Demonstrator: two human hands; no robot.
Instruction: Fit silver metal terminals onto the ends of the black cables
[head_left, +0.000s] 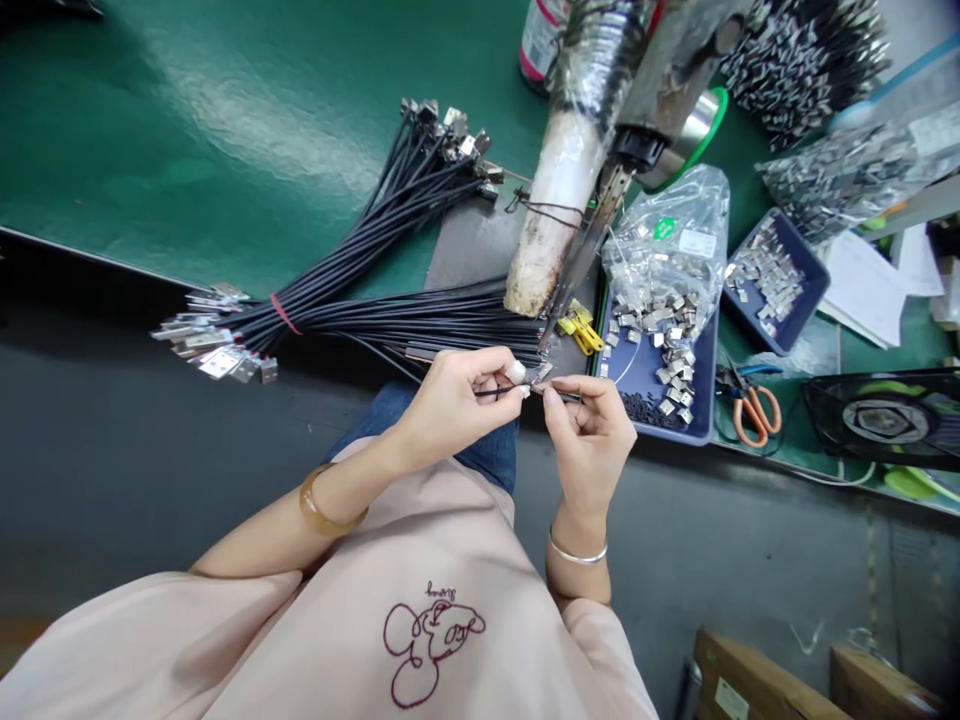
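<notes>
My left hand (469, 395) pinches the end of a thin black cable (493, 391) between thumb and forefinger; white covers sit on its fingertips. Close against it, my right hand (595, 425) is closed in a pinch at the cable's end. A slim dark thing shows along the right fingers, too small to name. Just beyond both hands lies a bundle of black cables (420, 318), with metal connectors at its left end and a red band (285, 314) around it. Bare wire ends face the right side.
A soldering iron (592, 235) hangs over the bench beside a wrapped white tube (551, 200). Rightward are a blue tray (701, 400) of metal connector shells, a smaller tray (806, 315), orange-handled pliers (756, 415), a yellow clip-like piece (583, 330) and a black fan (889, 420).
</notes>
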